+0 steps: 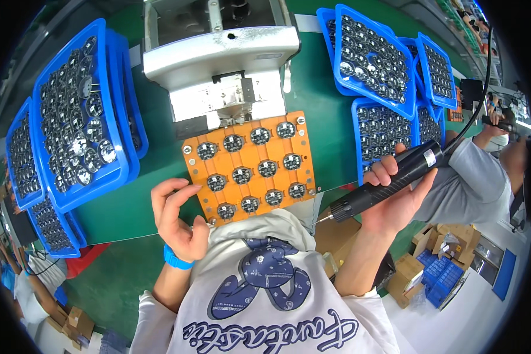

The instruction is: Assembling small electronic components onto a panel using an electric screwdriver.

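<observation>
An orange fixture plate (255,156) carries rows of small round black circuit boards (241,175) in its pockets. My left hand (180,218), with a blue band at the wrist, is beside the plate's left edge. Its fingers are apart and slightly bent, the fingertips close to the edge; whether they touch it I cannot tell. Nothing shows in that hand. In my right hand (395,206) is a black electric screwdriver (389,183), fingers wrapped round its body. Its thin bit points left and down, near the plate's lower right corner and apart from it. A cable runs up from its back end.
A silver-white machine (224,53) stands directly behind the plate on the green table (318,88). Blue trays (124,118) of round parts are stacked at left, and more blue trays (355,133) at right. Another person (472,177) sits at far right. Cardboard boxes (406,277) lie on the floor.
</observation>
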Action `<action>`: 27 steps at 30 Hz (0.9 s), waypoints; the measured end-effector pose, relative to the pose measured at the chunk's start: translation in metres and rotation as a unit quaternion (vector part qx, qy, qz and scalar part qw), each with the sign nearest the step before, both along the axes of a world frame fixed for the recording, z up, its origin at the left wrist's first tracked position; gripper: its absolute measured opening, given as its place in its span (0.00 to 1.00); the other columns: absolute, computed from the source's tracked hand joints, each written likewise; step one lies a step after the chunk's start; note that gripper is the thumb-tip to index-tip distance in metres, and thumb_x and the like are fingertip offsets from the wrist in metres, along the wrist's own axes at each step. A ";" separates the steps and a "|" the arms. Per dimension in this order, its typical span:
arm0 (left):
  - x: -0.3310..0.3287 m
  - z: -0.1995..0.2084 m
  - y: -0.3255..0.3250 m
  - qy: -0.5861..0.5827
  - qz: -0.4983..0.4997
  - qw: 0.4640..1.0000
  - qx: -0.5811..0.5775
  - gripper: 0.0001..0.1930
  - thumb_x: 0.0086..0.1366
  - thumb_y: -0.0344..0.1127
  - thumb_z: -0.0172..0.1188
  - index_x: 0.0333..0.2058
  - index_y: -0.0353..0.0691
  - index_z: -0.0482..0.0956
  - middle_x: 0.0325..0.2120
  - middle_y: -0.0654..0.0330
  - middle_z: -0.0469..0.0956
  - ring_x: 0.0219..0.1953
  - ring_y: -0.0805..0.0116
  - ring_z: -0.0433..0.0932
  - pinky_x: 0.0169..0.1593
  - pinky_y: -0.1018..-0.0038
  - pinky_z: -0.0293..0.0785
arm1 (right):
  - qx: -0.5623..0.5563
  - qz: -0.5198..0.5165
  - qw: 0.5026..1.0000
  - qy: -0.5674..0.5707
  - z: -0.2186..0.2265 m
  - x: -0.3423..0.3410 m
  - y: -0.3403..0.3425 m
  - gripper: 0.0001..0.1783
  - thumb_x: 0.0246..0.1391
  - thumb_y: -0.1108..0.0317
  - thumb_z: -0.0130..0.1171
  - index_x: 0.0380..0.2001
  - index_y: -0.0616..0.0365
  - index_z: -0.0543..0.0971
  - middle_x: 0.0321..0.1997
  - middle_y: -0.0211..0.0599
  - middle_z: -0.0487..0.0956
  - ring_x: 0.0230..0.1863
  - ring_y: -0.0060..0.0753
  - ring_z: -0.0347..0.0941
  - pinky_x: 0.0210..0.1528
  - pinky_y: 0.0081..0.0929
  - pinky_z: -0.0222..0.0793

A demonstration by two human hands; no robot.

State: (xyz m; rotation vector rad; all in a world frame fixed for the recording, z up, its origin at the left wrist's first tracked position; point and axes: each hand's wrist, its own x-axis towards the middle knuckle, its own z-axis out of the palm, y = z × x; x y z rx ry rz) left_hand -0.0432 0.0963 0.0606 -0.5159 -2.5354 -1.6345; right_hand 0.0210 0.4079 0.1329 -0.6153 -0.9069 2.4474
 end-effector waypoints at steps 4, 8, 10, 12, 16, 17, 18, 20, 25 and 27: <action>0.003 -0.003 -0.002 -0.016 0.002 1.000 0.014 0.27 0.36 0.25 0.48 0.40 0.29 0.79 0.45 0.47 0.70 0.50 0.54 0.70 0.59 0.62 0.64 | -0.004 -0.003 1.000 -0.006 -0.001 0.000 -0.002 0.37 0.65 0.37 0.44 0.56 0.63 0.69 0.32 0.31 0.66 0.30 0.24 0.60 0.34 0.23 0.62; 0.001 -0.003 -0.003 -0.002 0.006 1.000 0.023 0.29 0.33 0.23 0.47 0.40 0.31 0.80 0.44 0.47 0.71 0.46 0.53 0.71 0.52 0.65 0.69 | -0.008 0.002 1.000 -0.005 0.000 0.001 -0.003 0.37 0.65 0.37 0.44 0.55 0.63 0.69 0.32 0.31 0.66 0.30 0.24 0.60 0.34 0.23 0.62; 0.001 -0.004 -0.003 0.000 0.008 1.000 0.029 0.29 0.33 0.23 0.46 0.40 0.31 0.81 0.44 0.47 0.71 0.46 0.53 0.71 0.51 0.65 0.69 | -0.009 0.001 1.000 -0.007 0.001 0.000 -0.005 0.37 0.65 0.37 0.45 0.55 0.63 0.69 0.32 0.30 0.66 0.30 0.24 0.60 0.34 0.23 0.62; 0.002 -0.005 -0.004 0.002 0.008 0.999 0.036 0.29 0.33 0.24 0.46 0.40 0.31 0.81 0.44 0.47 0.71 0.45 0.53 0.71 0.50 0.66 0.69 | -0.019 -0.041 0.998 -0.043 0.004 -0.003 -0.009 0.39 0.64 0.32 0.38 0.51 0.61 0.72 0.28 0.31 0.69 0.27 0.26 0.62 0.30 0.25 0.61; 0.002 -0.004 -0.004 0.000 0.007 0.999 0.039 0.29 0.33 0.24 0.46 0.39 0.31 0.81 0.44 0.47 0.71 0.44 0.54 0.71 0.49 0.67 0.69 | -0.023 -0.042 0.998 -0.041 0.004 -0.001 -0.010 0.39 0.64 0.32 0.38 0.51 0.61 0.72 0.28 0.31 0.68 0.27 0.26 0.62 0.30 0.25 0.61; 0.002 -0.004 -0.004 0.001 0.006 0.999 0.038 0.29 0.33 0.24 0.45 0.39 0.31 0.81 0.44 0.47 0.71 0.44 0.55 0.71 0.49 0.67 0.69 | -0.024 -0.040 0.998 -0.039 0.004 -0.001 -0.009 0.39 0.64 0.32 0.38 0.51 0.61 0.71 0.28 0.31 0.68 0.27 0.26 0.62 0.30 0.25 0.61; 0.002 -0.005 -0.004 0.002 0.005 0.999 0.038 0.29 0.33 0.24 0.45 0.39 0.31 0.81 0.44 0.47 0.71 0.44 0.55 0.71 0.48 0.68 0.69 | -0.025 -0.039 0.998 -0.037 0.004 0.000 -0.009 0.39 0.64 0.32 0.38 0.51 0.61 0.71 0.29 0.31 0.68 0.27 0.26 0.62 0.30 0.25 0.61; 0.002 -0.006 -0.005 0.003 0.004 0.999 0.039 0.29 0.33 0.24 0.45 0.39 0.31 0.81 0.44 0.47 0.71 0.44 0.55 0.71 0.48 0.68 0.68 | -0.025 -0.041 0.998 -0.038 0.004 0.001 -0.009 0.39 0.64 0.32 0.38 0.52 0.61 0.71 0.29 0.31 0.68 0.27 0.26 0.62 0.30 0.25 0.61; 0.002 -0.005 -0.004 0.008 0.007 0.999 0.038 0.29 0.33 0.23 0.45 0.40 0.32 0.82 0.44 0.48 0.71 0.43 0.56 0.70 0.45 0.70 0.66 | -0.010 0.004 1.000 -0.003 0.001 0.005 -0.006 0.38 0.65 0.36 0.45 0.56 0.63 0.68 0.33 0.30 0.65 0.30 0.23 0.60 0.35 0.23 0.62; 0.002 -0.005 -0.004 0.009 0.006 0.999 0.031 0.29 0.33 0.23 0.45 0.40 0.33 0.82 0.44 0.48 0.71 0.43 0.57 0.69 0.44 0.71 0.65 | -0.027 -0.041 0.998 -0.043 0.004 0.002 -0.008 0.39 0.64 0.32 0.39 0.52 0.61 0.71 0.28 0.30 0.68 0.27 0.26 0.62 0.30 0.25 0.61</action>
